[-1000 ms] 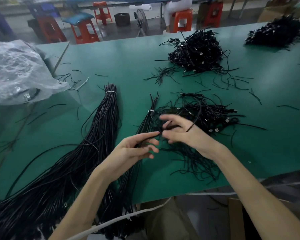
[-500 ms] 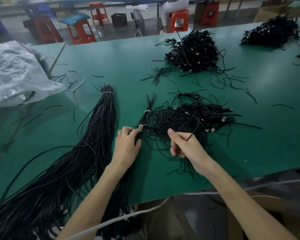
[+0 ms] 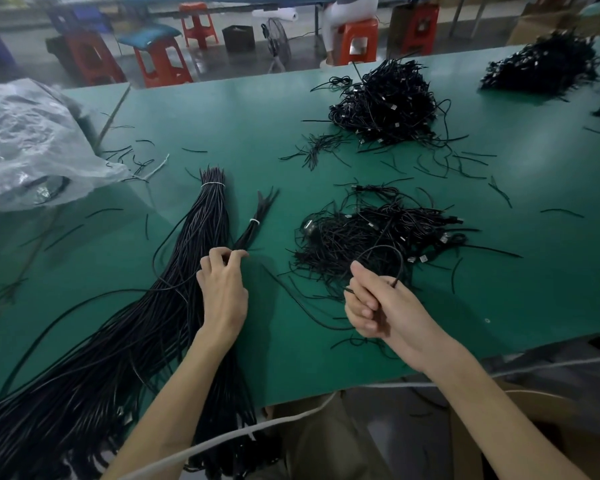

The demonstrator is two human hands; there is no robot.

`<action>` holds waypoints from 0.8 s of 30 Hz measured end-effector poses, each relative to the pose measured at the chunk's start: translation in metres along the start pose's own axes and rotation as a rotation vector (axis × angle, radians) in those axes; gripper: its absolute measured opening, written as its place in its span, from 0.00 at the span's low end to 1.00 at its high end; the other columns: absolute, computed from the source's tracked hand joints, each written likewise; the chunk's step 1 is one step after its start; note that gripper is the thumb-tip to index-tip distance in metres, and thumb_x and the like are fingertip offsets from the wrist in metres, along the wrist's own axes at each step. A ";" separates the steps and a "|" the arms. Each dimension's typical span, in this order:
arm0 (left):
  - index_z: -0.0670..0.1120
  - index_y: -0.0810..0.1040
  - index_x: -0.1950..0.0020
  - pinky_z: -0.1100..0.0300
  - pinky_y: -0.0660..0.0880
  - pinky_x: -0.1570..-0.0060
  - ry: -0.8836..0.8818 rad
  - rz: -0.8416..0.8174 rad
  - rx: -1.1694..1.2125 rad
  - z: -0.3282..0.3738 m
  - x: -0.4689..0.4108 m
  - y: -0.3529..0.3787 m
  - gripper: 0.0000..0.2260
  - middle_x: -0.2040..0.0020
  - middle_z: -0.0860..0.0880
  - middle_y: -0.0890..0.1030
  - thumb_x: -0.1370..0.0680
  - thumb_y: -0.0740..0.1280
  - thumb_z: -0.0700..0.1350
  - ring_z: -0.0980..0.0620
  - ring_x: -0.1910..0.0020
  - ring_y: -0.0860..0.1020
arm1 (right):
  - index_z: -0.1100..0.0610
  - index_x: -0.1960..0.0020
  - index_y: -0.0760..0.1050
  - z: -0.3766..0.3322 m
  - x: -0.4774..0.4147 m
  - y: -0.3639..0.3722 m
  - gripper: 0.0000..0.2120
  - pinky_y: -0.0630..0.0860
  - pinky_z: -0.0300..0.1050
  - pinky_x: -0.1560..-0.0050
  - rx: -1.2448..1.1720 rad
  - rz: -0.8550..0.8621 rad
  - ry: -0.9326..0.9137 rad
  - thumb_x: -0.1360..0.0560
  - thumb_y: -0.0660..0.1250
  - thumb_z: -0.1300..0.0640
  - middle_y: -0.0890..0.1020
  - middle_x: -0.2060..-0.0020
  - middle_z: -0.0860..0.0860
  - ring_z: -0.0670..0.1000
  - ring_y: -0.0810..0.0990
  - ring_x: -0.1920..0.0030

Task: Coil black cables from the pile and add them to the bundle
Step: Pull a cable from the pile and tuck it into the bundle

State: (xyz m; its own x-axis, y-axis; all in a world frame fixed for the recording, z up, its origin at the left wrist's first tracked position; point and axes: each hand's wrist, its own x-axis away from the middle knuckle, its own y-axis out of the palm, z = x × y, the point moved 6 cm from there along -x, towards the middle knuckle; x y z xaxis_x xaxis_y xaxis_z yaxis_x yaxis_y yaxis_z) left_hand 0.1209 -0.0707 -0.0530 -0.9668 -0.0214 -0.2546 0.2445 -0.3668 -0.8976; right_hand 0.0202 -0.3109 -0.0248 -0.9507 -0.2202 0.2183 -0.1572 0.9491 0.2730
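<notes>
A tangled pile of black cables [image 3: 378, 230] lies on the green table [image 3: 243, 109] in front of me. My right hand [image 3: 374, 306] grips one black cable [image 3: 381, 251] that arches in a loop above my fingers, just at the pile's near edge. My left hand [image 3: 222, 285] pinches the near part of a small tied bundle [image 3: 257, 223] with a white band. A large bundle of long black cables [image 3: 174, 289], also banded in white near its far tip, runs from the table's middle down past its near left edge.
Two more cable heaps sit at the back: a middle heap [image 3: 385, 102] and a far-right heap [image 3: 541, 67]. Short black offcuts litter the table. A crumpled plastic bag [image 3: 32, 147] lies at left. Red stools [image 3: 160, 60] and a seated person [image 3: 347, 19] are beyond the table.
My left hand moved left along the small tied bundle. My right hand drew back from the pile toward me, lifting a looped cable clear of it.
</notes>
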 end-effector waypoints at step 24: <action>0.40 0.81 0.36 0.54 0.76 0.36 -0.016 -0.731 1.654 0.068 0.036 -0.036 0.20 0.35 0.38 0.81 0.14 0.58 0.52 0.43 0.37 0.80 | 0.57 0.72 0.62 0.030 -0.019 0.057 0.29 0.62 0.39 0.71 0.167 -0.131 0.027 0.14 0.59 0.46 0.61 0.75 0.52 0.50 0.59 0.74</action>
State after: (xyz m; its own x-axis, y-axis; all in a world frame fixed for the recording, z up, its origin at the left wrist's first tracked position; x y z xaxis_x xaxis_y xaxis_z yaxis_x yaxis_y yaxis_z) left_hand 0.0720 -0.1218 -0.0057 -0.8366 0.5478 -0.0029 -0.4943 -0.7528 0.4347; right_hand 0.0210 -0.2456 -0.0415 -0.9121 -0.3483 0.2162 -0.3236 0.9355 0.1421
